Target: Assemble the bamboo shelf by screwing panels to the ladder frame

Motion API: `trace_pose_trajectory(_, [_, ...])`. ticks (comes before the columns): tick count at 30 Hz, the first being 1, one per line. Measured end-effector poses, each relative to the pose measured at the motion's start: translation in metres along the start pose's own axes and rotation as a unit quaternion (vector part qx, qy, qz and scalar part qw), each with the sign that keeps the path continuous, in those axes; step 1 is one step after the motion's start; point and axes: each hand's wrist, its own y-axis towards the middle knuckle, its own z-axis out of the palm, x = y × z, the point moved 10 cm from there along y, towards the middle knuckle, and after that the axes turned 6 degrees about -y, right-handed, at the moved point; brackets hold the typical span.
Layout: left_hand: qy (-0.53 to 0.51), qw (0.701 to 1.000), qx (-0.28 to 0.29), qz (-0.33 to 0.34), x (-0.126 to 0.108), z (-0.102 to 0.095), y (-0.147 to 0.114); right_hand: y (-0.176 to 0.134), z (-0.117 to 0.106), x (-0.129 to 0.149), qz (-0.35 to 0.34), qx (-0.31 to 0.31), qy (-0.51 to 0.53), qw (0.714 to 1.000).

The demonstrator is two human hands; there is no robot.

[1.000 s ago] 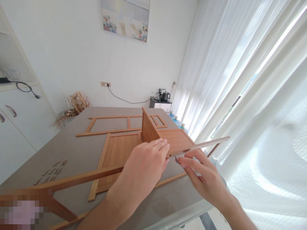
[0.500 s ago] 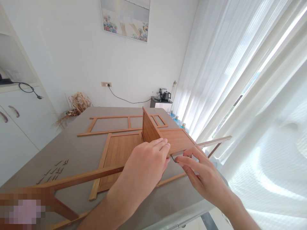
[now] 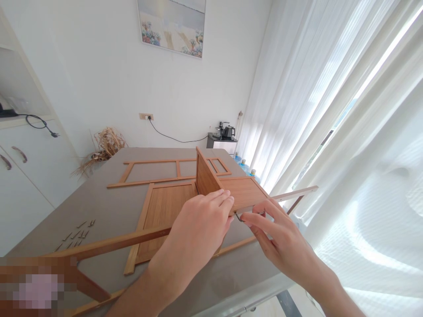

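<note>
The fingers of your left hand [image 3: 205,218] are wrapped over the near end of the upright panel [image 3: 205,177], while your right hand [image 3: 279,231] pinches a bent metal key [image 3: 238,217] between thumb and forefinger, its tip against the wood at that panel's near end. A framed board [image 3: 168,202] lies flat just left of the upright panel, small fasteners [image 3: 81,234] lie well left of it, and an open frame [image 3: 152,181] lies beyond it.

The thin metal key [image 3: 238,218] in the right hand [image 3: 280,226] had its tip apart from the wood [image 3: 243,205] a second ago. Now the tip meets the wood's end, just beside the left hand's [image 3: 205,215] fingertips, and more of the key shows beyond the right fingertips.
</note>
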Motion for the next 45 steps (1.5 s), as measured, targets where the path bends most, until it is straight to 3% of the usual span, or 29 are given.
trace_pose_trajectory(9, [0.003, 1.000, -0.001, -0.002, 0.000, -0.001, 0.001, 0.009, -0.013, 0.015, -0.047, 0.018, -0.073, 0.996])
trace_pose_trajectory(15, [0.004, 1.000, -0.001, -0.005, 0.000, 0.000, 0.002, -0.001, 0.015, -0.003, 0.048, 0.053, 0.073, 0.995])
trace_pose_trajectory(22, [-0.003, 1.000, 0.008, -0.008, 0.001, -0.001, 0.002, -0.014, 0.044, -0.010, 0.095, 0.014, 0.236, 0.967])
trace_pose_trajectory(27, [-0.009, 1.000, 0.007, -0.008, 0.002, 0.000, 0.002, -0.013, 0.033, -0.004, 0.036, -0.026, 0.198, 0.979])
trace_pose_trajectory(32, [-0.007, 1.000, -0.002, -0.005, 0.001, 0.000, 0.001, -0.010, 0.010, 0.000, -0.034, -0.040, 0.084, 0.995])
trace_pose_trajectory(37, [0.000, 1.000, 0.004, -0.006, -0.001, -0.002, 0.002, -0.005, -0.002, -0.002, -0.048, -0.034, -0.012, 0.998])
trace_pose_trajectory(45, [-0.006, 1.000, 0.003, -0.002, -0.001, 0.000, 0.002, 0.000, -0.002, -0.005, -0.051, -0.031, -0.037, 0.998])
